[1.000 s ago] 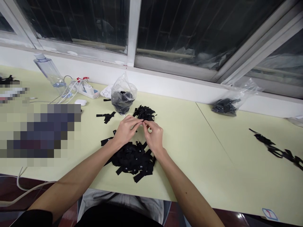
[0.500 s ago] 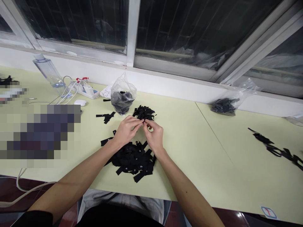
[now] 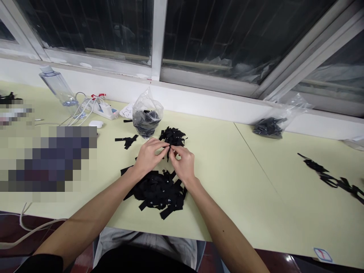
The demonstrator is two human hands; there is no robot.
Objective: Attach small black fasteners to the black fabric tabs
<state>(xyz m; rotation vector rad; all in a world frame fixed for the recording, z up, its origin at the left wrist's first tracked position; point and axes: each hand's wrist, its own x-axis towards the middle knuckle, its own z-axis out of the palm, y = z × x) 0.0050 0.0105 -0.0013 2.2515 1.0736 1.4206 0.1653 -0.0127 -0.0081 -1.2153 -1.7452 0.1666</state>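
Observation:
My left hand [image 3: 150,155] and my right hand [image 3: 183,163] meet fingertip to fingertip above the table. Both are closed in a pinch on a small black fabric strip [image 3: 168,155], whose end dangles between them. Fingers cover most of that strip. Below my hands and nearer to me spreads a large pile of black fabric strips [image 3: 159,189], several with small white letters. Just beyond my fingertips lies a smaller heap of black strips [image 3: 172,134]. A few loose black strips [image 3: 127,141] lie left of that heap.
Behind the small heap stands a clear plastic bag [image 3: 147,117] of black pieces. Another bag [image 3: 269,127] lies by the window wall. At left are a water bottle [image 3: 59,87], a power strip [image 3: 104,108] with cables and a white case [image 3: 96,124]. Black straps [image 3: 330,178] lie far right.
My hands have shifted slightly left. More of the black strip now shows, hanging down between my fingertips. The piles look the same.

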